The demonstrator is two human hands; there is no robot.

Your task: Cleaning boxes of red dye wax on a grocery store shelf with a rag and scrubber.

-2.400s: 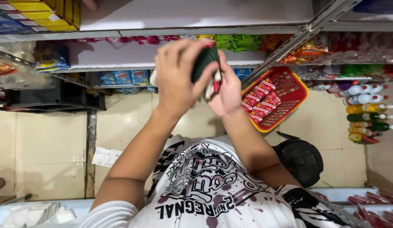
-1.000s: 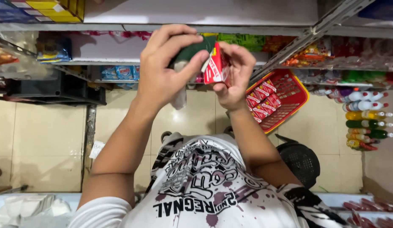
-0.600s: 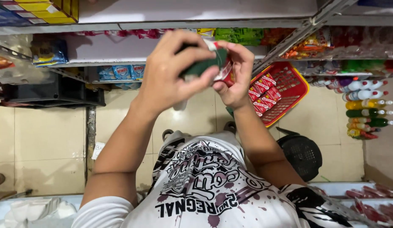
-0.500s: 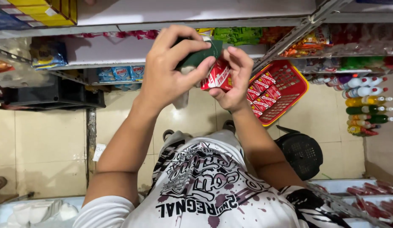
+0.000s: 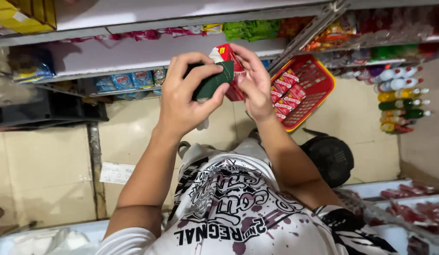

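My left hand (image 5: 184,97) presses a dark green cloth (image 5: 211,84) against a small red and white packet (image 5: 228,56). My right hand (image 5: 254,80) grips that packet from the other side, fingers curled round it. Both hands are raised in front of the store shelves, above a tiled floor. Much of the packet is hidden behind the cloth and my fingers.
A red plastic basket (image 5: 318,92) with several similar red packets sits on the floor to the right. Shelves (image 5: 134,52) of packaged goods run along the top. Coloured bottles (image 5: 398,94) stand at the far right. A black round object (image 5: 330,158) lies near my right elbow.
The cloth has been moving over the packet in my hands, and the packet has turned. Both hands stay raised at about the same spot.
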